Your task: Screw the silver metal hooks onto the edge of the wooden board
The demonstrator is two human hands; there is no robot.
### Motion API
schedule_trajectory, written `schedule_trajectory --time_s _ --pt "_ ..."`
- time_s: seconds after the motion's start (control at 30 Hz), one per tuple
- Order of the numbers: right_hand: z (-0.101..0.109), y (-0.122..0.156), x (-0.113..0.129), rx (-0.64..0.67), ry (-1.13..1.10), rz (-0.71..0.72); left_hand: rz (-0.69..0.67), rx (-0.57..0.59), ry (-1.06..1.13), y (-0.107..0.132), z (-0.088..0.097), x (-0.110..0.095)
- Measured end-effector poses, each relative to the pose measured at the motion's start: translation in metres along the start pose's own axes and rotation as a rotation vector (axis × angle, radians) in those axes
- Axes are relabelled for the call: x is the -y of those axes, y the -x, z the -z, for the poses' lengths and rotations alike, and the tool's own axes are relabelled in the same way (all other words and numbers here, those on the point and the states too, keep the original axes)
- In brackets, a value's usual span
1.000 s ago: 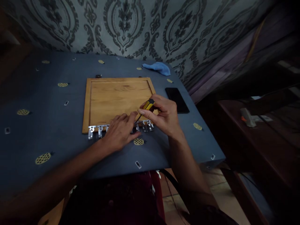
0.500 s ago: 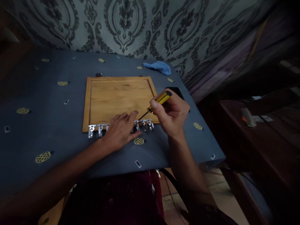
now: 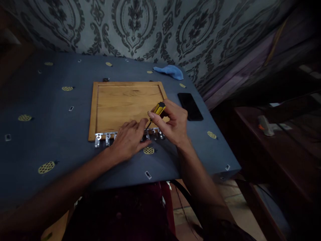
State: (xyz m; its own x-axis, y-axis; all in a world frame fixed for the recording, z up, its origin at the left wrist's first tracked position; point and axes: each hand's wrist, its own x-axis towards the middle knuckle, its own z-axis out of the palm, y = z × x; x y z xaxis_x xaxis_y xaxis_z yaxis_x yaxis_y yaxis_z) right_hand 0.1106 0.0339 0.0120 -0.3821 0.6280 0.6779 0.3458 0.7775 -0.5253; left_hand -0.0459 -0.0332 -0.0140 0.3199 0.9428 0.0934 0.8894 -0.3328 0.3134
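Note:
A square wooden board (image 3: 120, 103) with a raised frame lies on the blue tablecloth (image 3: 45, 134). Along its near edge runs a metal rail of hooks (image 3: 105, 137). My left hand (image 3: 129, 140) lies flat on the middle of that rail, fingers stretched out, pressing it down. My right hand (image 3: 172, 124) is closed round a yellow and black screwdriver (image 3: 157, 110). The screwdriver's thin shaft slants down to the rail just past my left fingertips. Part of the rail is hidden under both hands.
A black phone (image 3: 190, 106) lies right of the board near the table's right edge. A crumpled blue cloth (image 3: 169, 71) sits at the back by the patterned wall. A dark wooden bench (image 3: 276, 140) with small items stands to the right.
My right hand swung the screwdriver handle out to the right half a second ago, then brought it back upright over the rail. My left hand stayed on the rail.

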Motion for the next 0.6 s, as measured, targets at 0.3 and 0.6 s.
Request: schedule_trajectory --time_s 0.3,0.6 --pt "0.0010 -0.0001 0.0001 0.056 -0.003 -0.060 -0.021 -0.012 -0.011 -0.0005 -0.0019 0.0013" --pt "0.0100 -0.0035 0.0014 0.133 -0.104 -0.110 -0.023 0.010 -0.038 0.0001 -0.0046 0.0024"
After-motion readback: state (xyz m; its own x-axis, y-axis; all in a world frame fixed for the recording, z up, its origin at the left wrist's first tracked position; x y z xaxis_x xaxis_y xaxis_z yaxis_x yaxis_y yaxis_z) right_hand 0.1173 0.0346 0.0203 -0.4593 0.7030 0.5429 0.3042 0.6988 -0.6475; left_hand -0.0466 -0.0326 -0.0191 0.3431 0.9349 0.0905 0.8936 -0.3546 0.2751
